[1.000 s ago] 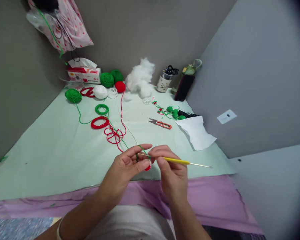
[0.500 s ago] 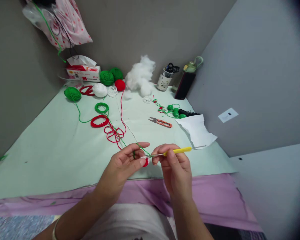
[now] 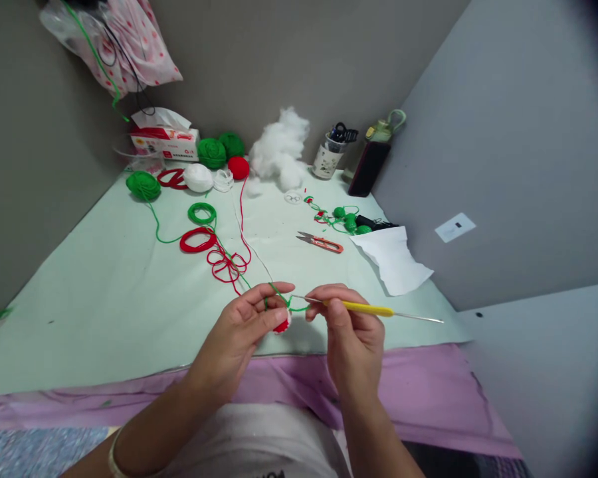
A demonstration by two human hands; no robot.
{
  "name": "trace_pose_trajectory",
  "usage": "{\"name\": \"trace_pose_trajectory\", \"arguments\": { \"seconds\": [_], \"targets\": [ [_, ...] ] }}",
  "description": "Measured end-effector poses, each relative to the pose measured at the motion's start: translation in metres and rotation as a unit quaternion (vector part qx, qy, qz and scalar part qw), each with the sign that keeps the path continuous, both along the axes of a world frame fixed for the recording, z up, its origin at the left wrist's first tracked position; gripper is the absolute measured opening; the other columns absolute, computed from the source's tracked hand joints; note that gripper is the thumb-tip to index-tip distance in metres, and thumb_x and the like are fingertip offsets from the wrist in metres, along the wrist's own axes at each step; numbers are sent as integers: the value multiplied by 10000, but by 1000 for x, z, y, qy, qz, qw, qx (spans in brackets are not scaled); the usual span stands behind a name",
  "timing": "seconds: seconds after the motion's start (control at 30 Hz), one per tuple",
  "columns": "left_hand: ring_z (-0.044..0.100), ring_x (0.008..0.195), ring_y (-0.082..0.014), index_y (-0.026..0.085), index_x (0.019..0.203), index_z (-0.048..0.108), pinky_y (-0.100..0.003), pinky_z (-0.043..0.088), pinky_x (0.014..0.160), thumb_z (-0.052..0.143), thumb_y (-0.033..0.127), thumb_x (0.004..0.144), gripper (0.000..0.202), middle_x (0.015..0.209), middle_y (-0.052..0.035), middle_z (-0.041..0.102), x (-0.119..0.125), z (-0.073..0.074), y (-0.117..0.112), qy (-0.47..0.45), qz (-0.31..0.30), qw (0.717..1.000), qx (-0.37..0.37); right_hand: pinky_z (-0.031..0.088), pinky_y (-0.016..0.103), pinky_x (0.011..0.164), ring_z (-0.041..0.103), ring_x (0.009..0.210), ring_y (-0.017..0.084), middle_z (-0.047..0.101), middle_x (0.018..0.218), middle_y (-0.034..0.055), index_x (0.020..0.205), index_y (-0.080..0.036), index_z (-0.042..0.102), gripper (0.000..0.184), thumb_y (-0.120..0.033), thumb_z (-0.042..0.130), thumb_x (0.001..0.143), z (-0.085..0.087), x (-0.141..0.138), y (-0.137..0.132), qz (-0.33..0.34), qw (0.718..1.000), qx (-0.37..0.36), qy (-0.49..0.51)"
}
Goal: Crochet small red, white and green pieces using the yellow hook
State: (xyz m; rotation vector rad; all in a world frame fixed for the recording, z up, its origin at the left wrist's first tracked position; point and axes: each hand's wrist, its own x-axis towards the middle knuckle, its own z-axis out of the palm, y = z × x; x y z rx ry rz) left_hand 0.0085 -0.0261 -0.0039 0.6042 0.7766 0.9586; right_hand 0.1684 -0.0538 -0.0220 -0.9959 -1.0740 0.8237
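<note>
Between thumb and fingers, my left hand (image 3: 246, 328) pinches a small red and white crochet piece (image 3: 282, 323). Green yarn (image 3: 279, 292) runs over its raised index finger down to the top edge of the piece. My right hand (image 3: 351, 325) grips a crochet hook (image 3: 366, 308) by its yellow handle, the thin metal tip pointing left, just above the piece. A green loop hangs at the tip, and another green strand stretches from the piece to the right fingertips. The hook's rear metal end sticks out to the right.
Orange thread snips (image 3: 323, 243) lie beyond my hands, with white paper (image 3: 396, 259) to their right. Coiled red yarn (image 3: 198, 240) and a green yarn ball (image 3: 143, 186) lie on the left. White stuffing (image 3: 279, 149), a cup (image 3: 327, 158) and a bottle (image 3: 373, 156) stand along the back.
The hook tip has drawn up and away from the piece, pulling a green loop. My right hand has tilted the hook, so its rear end now points right and slightly down. The piece has shifted slightly left.
</note>
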Motion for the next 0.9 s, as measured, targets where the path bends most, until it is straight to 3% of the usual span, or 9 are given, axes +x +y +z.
{"name": "trace_pose_trajectory", "arguments": {
  "seconds": [0.3,0.5,0.77,0.9],
  "targets": [
    [554,740,-96,202,909,808,-203,430,703,923,274,765,198,826,13,650,-2,-1,0,5,5,1000,1,530,294,693,662,741,129,724,895,14,984,-249,804,194,-267,626,1058,9,1,-5,22,999,35,7],
    [557,729,-97,189,899,797,-206,433,703,938,266,733,231,795,16,648,1,-1,1,1,7,1000,5,523,309,703,655,763,137,727,911,17,1010,-257,805,200,-235,612,1063,6,-1,-5,40,998,40,-5],
    [534,712,-98,206,914,809,-211,425,676,904,242,772,175,763,25,628,0,-4,-1,15,8,999,36,520,310,708,651,771,138,725,909,8,998,-257,796,201,-229,609,1064,6,1,-4,36,998,35,-26],
    [564,758,-105,249,1069,818,-214,459,725,869,226,828,247,800,28,650,0,-8,-3,38,13,997,71,523,311,696,653,768,142,726,900,11,992,-248,785,206,-215,596,1065,7,1,-6,28,997,44,-53]
  ]
}}
